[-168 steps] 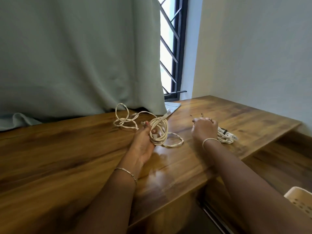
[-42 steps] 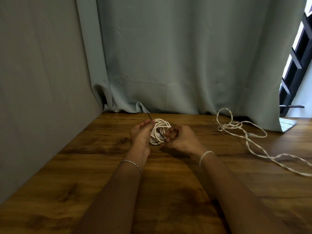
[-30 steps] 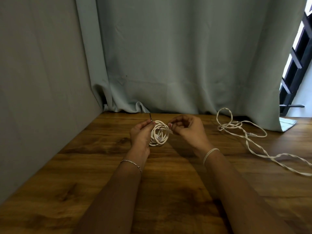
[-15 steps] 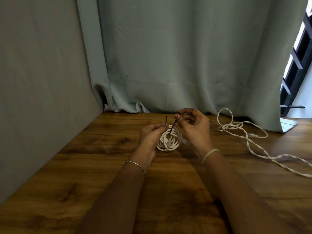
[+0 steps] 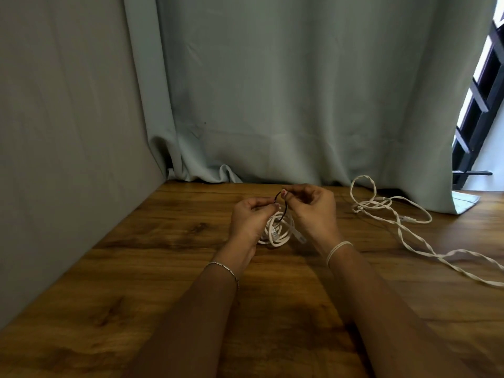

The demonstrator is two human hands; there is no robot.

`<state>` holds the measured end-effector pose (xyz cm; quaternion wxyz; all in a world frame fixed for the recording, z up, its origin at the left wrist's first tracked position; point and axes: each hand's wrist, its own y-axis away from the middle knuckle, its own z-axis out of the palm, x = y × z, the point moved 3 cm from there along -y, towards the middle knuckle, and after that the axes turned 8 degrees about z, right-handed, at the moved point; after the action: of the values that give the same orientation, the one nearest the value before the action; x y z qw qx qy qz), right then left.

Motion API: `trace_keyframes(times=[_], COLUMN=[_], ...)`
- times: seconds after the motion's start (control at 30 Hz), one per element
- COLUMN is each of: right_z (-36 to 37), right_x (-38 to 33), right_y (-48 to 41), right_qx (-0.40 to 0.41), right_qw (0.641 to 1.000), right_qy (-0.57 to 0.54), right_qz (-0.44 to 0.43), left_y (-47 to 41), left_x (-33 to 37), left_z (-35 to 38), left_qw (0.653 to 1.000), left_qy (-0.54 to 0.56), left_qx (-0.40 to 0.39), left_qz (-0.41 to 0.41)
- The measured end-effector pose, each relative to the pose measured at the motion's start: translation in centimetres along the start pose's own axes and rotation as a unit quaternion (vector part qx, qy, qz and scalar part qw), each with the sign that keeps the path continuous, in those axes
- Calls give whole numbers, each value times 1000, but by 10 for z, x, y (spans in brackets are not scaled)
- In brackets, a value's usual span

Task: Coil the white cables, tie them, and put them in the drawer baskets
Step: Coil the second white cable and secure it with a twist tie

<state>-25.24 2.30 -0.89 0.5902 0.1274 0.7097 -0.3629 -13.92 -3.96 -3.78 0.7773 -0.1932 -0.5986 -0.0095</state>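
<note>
A coiled white cable point(image 5: 278, 233) hangs between my hands just above the wooden table point(image 5: 163, 268). A thin dark twist tie point(image 5: 283, 207) loops around the top of the coil. My left hand point(image 5: 249, 219) pinches one end of the tie and steadies the coil. My right hand point(image 5: 311, 211) pinches the other end, close above the left fingertips. A second white cable point(image 5: 395, 216) lies loose and tangled on the table to the right, trailing toward the right edge.
A grey-green curtain point(image 5: 272, 105) hangs along the back of the table. A grey wall point(image 5: 68, 132) closes the left side. A barred window point(image 5: 480, 105) shows at the far right. No drawer baskets are in view.
The two tie ends, upright and apart half a second ago, now curve into a loop over the coil with my fingertips brought together. Earlier my right hand fetched the tie from the right.
</note>
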Motion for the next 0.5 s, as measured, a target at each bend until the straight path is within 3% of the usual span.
trace_keyframes(times=[0.5], right_z=[-3], right_x=[4], right_y=[-2], right_qx=[24], right_qw=[997], right_qy=[66], right_qz=[-16], left_y=[0], left_x=[0], left_z=[2], left_qw=[998], left_qy=[-55], left_qx=[8], left_qz=[20])
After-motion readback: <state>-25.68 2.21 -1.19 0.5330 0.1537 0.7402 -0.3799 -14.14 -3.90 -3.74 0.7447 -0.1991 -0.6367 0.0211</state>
